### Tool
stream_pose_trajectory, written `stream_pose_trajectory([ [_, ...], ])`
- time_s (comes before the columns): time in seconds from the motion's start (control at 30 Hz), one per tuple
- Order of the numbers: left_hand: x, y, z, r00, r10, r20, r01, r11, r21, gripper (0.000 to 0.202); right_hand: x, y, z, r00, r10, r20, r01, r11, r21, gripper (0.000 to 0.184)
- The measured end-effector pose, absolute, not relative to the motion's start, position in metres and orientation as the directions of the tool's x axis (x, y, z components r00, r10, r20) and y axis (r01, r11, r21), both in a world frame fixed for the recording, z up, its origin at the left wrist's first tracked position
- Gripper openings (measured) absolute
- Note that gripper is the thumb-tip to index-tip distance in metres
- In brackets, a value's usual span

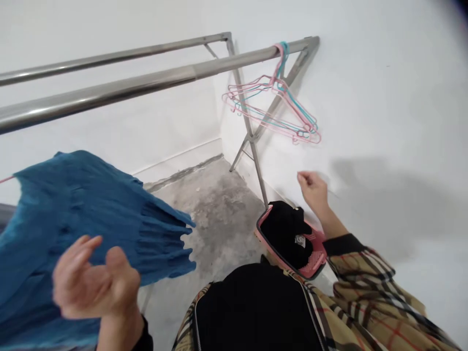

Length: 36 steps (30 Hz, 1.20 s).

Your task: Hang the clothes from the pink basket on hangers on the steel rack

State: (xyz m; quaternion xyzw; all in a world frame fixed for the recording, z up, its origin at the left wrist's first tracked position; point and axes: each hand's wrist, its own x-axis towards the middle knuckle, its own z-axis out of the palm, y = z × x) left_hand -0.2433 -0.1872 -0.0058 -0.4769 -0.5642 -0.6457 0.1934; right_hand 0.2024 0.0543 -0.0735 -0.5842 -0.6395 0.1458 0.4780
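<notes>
White walls [402, 97] met at a corner behind a patchy grey floor [219, 195]. A metal drying rack [127, 88] crossed the upper view with two rails, its crossed legs [251, 138] standing near the right-hand wall. A blue garment [102, 204] with a gathered lower part spread below the front rail at the left, a thin pink bar showing at its edge. The checked jacket [365, 287] and its black front panel [256, 307] filled the bottom, close to a pink basket [318, 253] on the floor, in which black clothing [283, 229] was heaped. Pink and blue hangers [296, 108] hung bunched near the front rail's right end.

The left hand [95, 282], slightly blurred, was turned upward before the blue garment, thumb and fingers apart, grasping nothing visible; whether it touched the cloth could not be told. The right hand [314, 190] was raised above the basket, loosely clenched, with nothing visible in it.
</notes>
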Motion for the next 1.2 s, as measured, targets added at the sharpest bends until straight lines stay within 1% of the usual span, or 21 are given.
stream_pose_trajectory([
  [0.03, -0.228, -0.173, -0.007, -0.386, 0.214, 0.897, 0.843, -0.313, 0.437, 0.048, 0.207, 0.071, -0.053, 0.189, 0.805, 0.562, 0.643, 0.332, -0.691, 0.027],
  [0.07, -0.212, -0.159, -0.007, -0.328, 0.199, 0.924, 0.864, -0.332, 0.378, 0.040, 0.210, 0.087, -0.034, 0.205, 0.733, 0.648, 0.678, 0.371, -0.634, 0.023],
  [0.1, -0.195, -0.147, -0.008, -0.300, 0.229, 0.926, 0.863, -0.348, 0.366, 0.035, 0.212, 0.104, -0.017, 0.202, 0.679, 0.706, 0.704, 0.400, -0.586, 0.021],
  [0.17, -0.164, -0.128, -0.010, -0.309, 0.373, 0.875, 0.824, -0.353, 0.442, 0.032, 0.212, 0.136, 0.007, 0.141, 0.633, 0.761, 0.771, 0.412, -0.486, 0.019],
  [0.23, -0.139, -0.114, -0.014, -0.290, 0.477, 0.830, 0.810, -0.340, 0.478, 0.032, 0.209, 0.161, 0.019, 0.054, 0.648, 0.760, 0.854, 0.365, -0.372, 0.020],
  [0.3, -0.122, -0.104, -0.020, -0.245, 0.541, 0.805, 0.816, -0.333, 0.472, 0.033, 0.205, 0.179, 0.022, -0.025, 0.694, 0.720, 0.924, 0.290, -0.248, 0.021],
  [0.37, -0.113, -0.098, -0.026, -0.204, 0.574, 0.793, 0.825, -0.335, 0.455, 0.033, 0.204, 0.190, 0.022, -0.067, 0.740, 0.669, 0.964, 0.221, -0.148, 0.020],
  [0.43, -0.110, -0.094, -0.031, -0.191, 0.590, 0.784, 0.830, -0.329, 0.450, 0.032, 0.208, 0.198, 0.019, -0.059, 0.766, 0.640, 0.983, 0.155, -0.094, 0.017],
  [0.5, -0.110, -0.092, -0.035, -0.197, 0.600, 0.776, 0.833, -0.314, 0.455, 0.030, 0.214, 0.204, 0.017, -0.047, 0.768, 0.639, 0.989, 0.124, -0.076, 0.018],
  [0.63, -0.108, -0.091, -0.043, -0.233, 0.614, 0.754, 0.835, -0.271, 0.479, 0.025, 0.224, 0.215, 0.014, -0.077, 0.729, 0.680, 0.985, 0.162, -0.063, 0.018],
  [0.73, -0.104, -0.090, -0.049, -0.243, 0.627, 0.740, 0.832, -0.257, 0.491, 0.023, 0.226, 0.221, 0.014, -0.075, 0.705, 0.705, 0.989, 0.142, -0.037, 0.018],
  [0.8, -0.102, -0.091, -0.052, -0.239, 0.634, 0.736, 0.833, -0.256, 0.491, 0.022, 0.228, 0.224, 0.015, -0.055, 0.684, 0.727, 0.991, 0.127, -0.044, 0.017],
  [0.9, -0.099, -0.093, -0.057, -0.235, 0.629, 0.741, 0.834, -0.261, 0.486, 0.022, 0.234, 0.225, 0.017, -0.048, 0.673, 0.738, 0.987, 0.144, -0.067, 0.018],
  [1.0, -0.099, -0.097, -0.061, -0.239, 0.614, 0.752, 0.836, -0.264, 0.481, 0.021, 0.241, 0.217, 0.018, -0.119, 0.678, 0.725, 0.977, 0.211, -0.038, 0.025],
  [1.1, -0.098, -0.101, -0.066, -0.245, 0.606, 0.757, 0.835, -0.264, 0.482, 0.020, 0.245, 0.201, 0.019, -0.227, 0.648, 0.727, 0.947, 0.321, 0.009, 0.033],
  [1.2, -0.098, -0.102, -0.070, -0.255, 0.603, 0.756, 0.831, -0.263, 0.491, 0.019, 0.245, 0.183, 0.023, -0.232, 0.599, 0.766, 0.923, 0.384, -0.020, 0.036],
])
